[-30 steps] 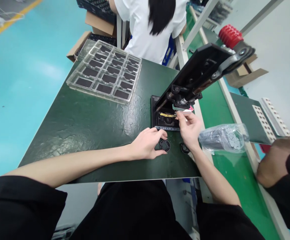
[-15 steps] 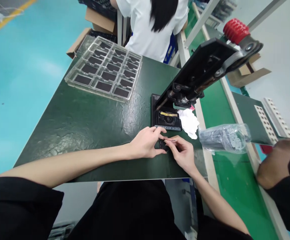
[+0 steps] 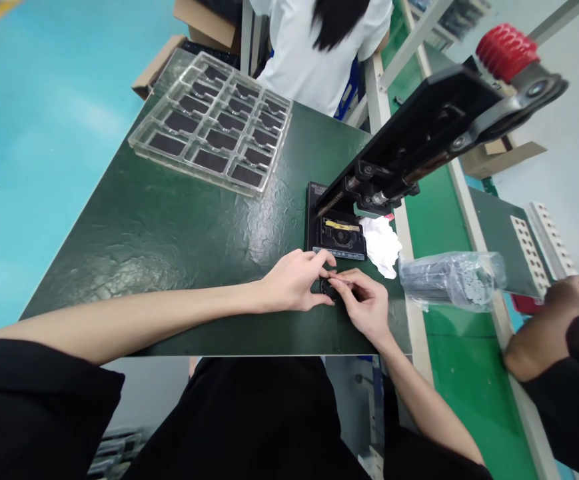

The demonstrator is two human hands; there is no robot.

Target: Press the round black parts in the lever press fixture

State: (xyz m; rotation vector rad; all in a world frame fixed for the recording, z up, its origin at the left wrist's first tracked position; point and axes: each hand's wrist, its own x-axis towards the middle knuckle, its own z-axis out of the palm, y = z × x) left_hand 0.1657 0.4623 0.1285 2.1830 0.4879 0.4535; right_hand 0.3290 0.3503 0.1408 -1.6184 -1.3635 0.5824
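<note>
At a green bench (image 3: pixel 209 220), a person's half-curled left hand (image 3: pixel 296 281) steadied a dark round part (image 3: pixel 326 287) at six o'clock from the black press base (image 3: pixel 340 241), the right hand (image 3: pixel 366 301) pinched closed at its three o'clock edge, possibly on something tiny, work best served by light fingertips.

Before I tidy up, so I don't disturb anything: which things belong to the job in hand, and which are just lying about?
In use: black round part, at the fingertips of left hand and right hand; probably the press.

Seemingly lying about, untouched: clear tray, crumpled white sheet, bag of thin rods.
</note>
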